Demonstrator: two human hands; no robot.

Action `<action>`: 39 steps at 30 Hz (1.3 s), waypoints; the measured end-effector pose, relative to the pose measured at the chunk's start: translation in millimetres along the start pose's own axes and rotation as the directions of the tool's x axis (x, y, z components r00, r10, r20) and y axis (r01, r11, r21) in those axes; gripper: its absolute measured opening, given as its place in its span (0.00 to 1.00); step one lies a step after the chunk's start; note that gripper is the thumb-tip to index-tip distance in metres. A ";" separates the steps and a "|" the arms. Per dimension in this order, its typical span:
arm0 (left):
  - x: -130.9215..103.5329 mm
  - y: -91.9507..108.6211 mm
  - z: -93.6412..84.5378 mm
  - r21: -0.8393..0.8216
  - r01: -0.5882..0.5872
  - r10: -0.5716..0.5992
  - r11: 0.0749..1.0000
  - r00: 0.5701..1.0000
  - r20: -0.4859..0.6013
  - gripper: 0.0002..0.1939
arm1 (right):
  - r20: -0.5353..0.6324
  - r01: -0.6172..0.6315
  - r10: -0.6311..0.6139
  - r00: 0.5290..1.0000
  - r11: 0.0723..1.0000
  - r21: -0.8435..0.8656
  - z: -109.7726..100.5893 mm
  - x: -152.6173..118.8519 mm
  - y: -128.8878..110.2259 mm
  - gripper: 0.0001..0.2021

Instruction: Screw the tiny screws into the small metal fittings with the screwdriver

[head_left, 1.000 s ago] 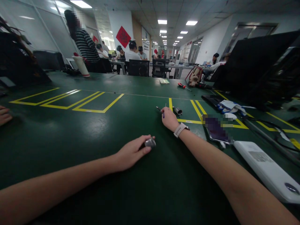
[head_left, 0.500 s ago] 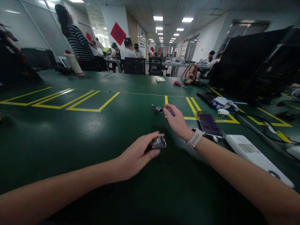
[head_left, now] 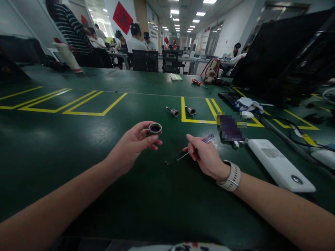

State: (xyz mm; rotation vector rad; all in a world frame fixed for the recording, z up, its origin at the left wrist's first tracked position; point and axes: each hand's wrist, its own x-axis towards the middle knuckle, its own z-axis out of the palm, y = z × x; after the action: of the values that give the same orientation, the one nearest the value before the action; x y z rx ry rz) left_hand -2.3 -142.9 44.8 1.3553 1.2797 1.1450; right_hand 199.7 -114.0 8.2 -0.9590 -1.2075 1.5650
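Between the thumb and fingers of my left hand (head_left: pixel 134 144) is a metal cup (head_left: pixel 155 128), its round opening facing up. My right hand (head_left: pixel 204 155) grips a thin screwdriver (head_left: pixel 208 138) with a purple, clear handle; its shaft slants down to the left, the tip near the table. Two tiny rings (head_left: pixel 166 162) lie on the green table just left of that tip. Farther back lie two metal parts with thin stems, one (head_left: pixel 173 112) left of the yellow tape and the other (head_left: pixel 191 111) inside the taped box.
A phone (head_left: pixel 230 128), a white power bank (head_left: pixel 281 164) and cables lie at the right. A red screwdriver (head_left: pixel 198 83), a cloth (head_left: pixel 248 105) and a bag (head_left: pixel 211 71) are farther back. A pale cup (head_left: pixel 67 55) stands back left. People sit beyond the table.
My left hand has moved up and left, tipping the metal cup's opening upward. My right hand has come nearer with the screwdriver, uncovering the second stemmed part. The view has tilted down.
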 end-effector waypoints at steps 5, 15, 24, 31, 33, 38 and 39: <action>-3.5 -8.3 2.1 -0.160 0.060 -0.051 0.985 0.997 0.057 0.21 | -0.017 0.056 -0.056 0.998 0.998 -0.021 -2.7 2.7 3.8 0.22; -8.3 -3.7 5.5 -0.206 0.154 -0.150 0.966 0.988 0.038 0.22 | 0.158 0.234 -0.175 0.972 0.779 -0.582 -0.8 -12.3 -4.7 0.22; -4.9 -12.1 4.0 -0.129 0.126 -0.125 0.984 0.992 0.014 0.22 | 0.592 0.793 -0.552 0.587 0.249 -0.556 -0.9 -23.6 0.7 0.12; -10.3 -14.3 9.6 0.025 0.079 -0.080 0.997 0.995 0.054 0.21 | 0.689 0.857 -0.551 0.470 0.098 -0.506 3.6 -28.8 0.6 0.04; -12.1 -14.5 11.6 0.067 0.040 -0.044 0.997 0.998 0.053 0.20 | 0.694 0.849 -0.534 0.483 0.091 -0.521 4.7 -28.7 1.0 0.05; -13.4 -17.3 12.8 0.123 -0.056 0.050 0.991 0.997 0.056 0.17 | 0.709 0.840 -0.493 0.504 0.089 -0.535 5.8 -26.8 2.8 0.06; -13.5 -18.1 12.8 0.132 -0.074 0.068 0.988 0.996 0.055 0.16 | 0.711 0.840 -0.490 0.504 0.088 -0.536 6.2 -26.6 3.0 0.06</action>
State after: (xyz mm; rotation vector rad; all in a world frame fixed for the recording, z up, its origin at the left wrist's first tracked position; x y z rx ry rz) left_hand 7.3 -156.0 24.6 1.5301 1.3002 1.0818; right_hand 200.9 -141.4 7.9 -0.4171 -2.4000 0.1871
